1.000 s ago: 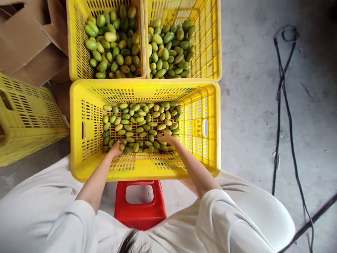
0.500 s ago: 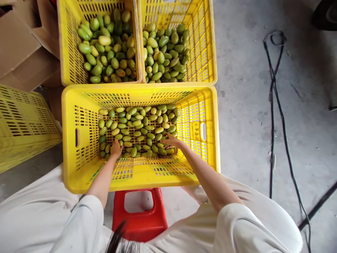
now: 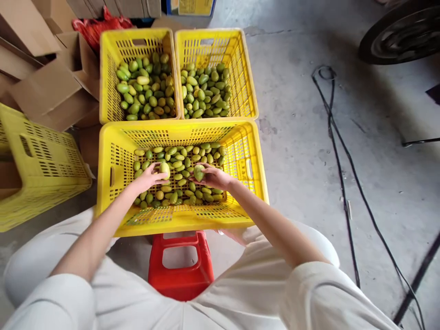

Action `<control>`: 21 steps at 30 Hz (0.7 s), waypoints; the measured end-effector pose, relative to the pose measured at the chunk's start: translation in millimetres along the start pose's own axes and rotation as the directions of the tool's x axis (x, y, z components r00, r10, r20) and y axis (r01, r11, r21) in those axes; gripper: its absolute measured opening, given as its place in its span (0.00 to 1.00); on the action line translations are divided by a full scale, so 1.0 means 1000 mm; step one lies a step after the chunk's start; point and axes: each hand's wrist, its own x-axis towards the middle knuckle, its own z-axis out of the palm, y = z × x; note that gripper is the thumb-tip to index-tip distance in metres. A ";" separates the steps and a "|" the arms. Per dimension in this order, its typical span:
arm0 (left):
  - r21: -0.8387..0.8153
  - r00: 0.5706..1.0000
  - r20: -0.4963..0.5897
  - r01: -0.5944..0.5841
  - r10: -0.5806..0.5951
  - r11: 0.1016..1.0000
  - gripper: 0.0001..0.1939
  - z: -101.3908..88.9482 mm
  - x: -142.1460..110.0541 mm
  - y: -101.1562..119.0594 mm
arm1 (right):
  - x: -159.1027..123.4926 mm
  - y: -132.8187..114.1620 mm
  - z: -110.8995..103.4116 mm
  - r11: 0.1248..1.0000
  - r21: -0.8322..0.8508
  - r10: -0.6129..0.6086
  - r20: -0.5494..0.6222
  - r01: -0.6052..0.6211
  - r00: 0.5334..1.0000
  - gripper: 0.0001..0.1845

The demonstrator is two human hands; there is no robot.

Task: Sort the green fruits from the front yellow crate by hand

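Observation:
A big yellow crate (image 3: 178,220) rests on a red stool (image 3: 181,266) in front of me, its floor covered with several small green fruits (image 3: 178,158). My left hand (image 3: 148,176) is raised above them and closed on a pale yellow-green fruit (image 3: 164,169). My right hand (image 3: 213,176) is lifted too, fingers wrapped round a green fruit (image 3: 198,172). Both hands hover near the middle of the crate, close to each other.
Two more yellow crates stand behind, the left crate (image 3: 106,78) and the right crate (image 3: 247,78), both holding green fruit. An overturned yellow crate (image 3: 37,169) lies at left, cardboard boxes (image 3: 44,87) behind it. Black cables (image 3: 338,151) run over the concrete floor at right.
Both hands were down among the fruit at the near side of the crate. Each has lifted with one fruit and moved toward the middle. The camera has tilted up.

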 end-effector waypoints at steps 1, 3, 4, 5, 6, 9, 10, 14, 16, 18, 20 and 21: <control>-0.061 0.999 0.053 -0.007 0.010 0.998 0.23 0.001 -0.012 0.013 | -0.009 -0.004 0.007 0.999 0.035 -0.019 0.026 0.018 0.999 0.20; -0.111 0.993 0.116 0.002 0.011 0.994 0.25 0.003 -0.038 0.034 | -0.027 -0.008 0.019 0.993 0.108 -0.065 0.081 0.056 0.995 0.17; -0.122 0.992 0.124 0.001 0.014 0.992 0.26 0.004 -0.050 0.041 | -0.036 -0.009 0.025 0.986 0.148 -0.093 0.108 0.077 0.990 0.15; -0.129 0.992 0.126 0.004 0.013 0.992 0.25 0.006 -0.061 0.046 | -0.044 -0.008 0.029 0.977 0.189 -0.122 0.131 0.096 0.984 0.16; -0.136 0.992 0.122 0.003 0.014 0.991 0.24 0.008 -0.070 0.049 | -0.051 -0.006 0.033 0.967 0.230 -0.148 0.145 0.112 0.978 0.19; -0.148 0.995 0.098 0.029 -0.014 0.989 0.20 0.019 -0.085 0.052 | -0.065 0.001 0.044 0.939 0.313 -0.186 0.119 0.141 0.975 0.25; -0.144 0.995 0.095 0.052 -0.039 0.988 0.20 0.024 -0.087 0.051 | -0.066 0.003 0.047 0.935 0.322 -0.190 0.097 0.149 0.977 0.25; -0.126 0.987 0.106 0.132 -0.119 0.983 0.18 0.046 -0.089 0.052 | -0.060 0.009 0.056 0.945 0.276 -0.185 0.007 0.176 0.983 0.22; -0.151 0.986 0.094 0.154 -0.141 0.976 0.14 0.054 -0.088 0.054 | -0.054 0.011 0.058 0.957 0.230 -0.175 -0.019 0.174 0.984 0.23; -0.198 0.981 0.083 0.190 -0.177 0.961 0.13 0.058 -0.087 0.055 | -0.050 0.011 0.059 0.963 0.204 -0.169 -0.046 0.175 0.985 0.25; -0.247 0.969 0.077 0.247 -0.235 0.937 0.18 0.059 -0.086 0.056 | -0.048 0.011 0.058 0.965 0.203 -0.154 -0.081 0.168 0.985 0.25; -0.269 0.959 0.068 0.283 -0.275 0.921 0.20 0.059 -0.085 0.055 | -0.047 0.010 0.057 0.965 0.209 -0.139 -0.101 0.157 0.985 0.24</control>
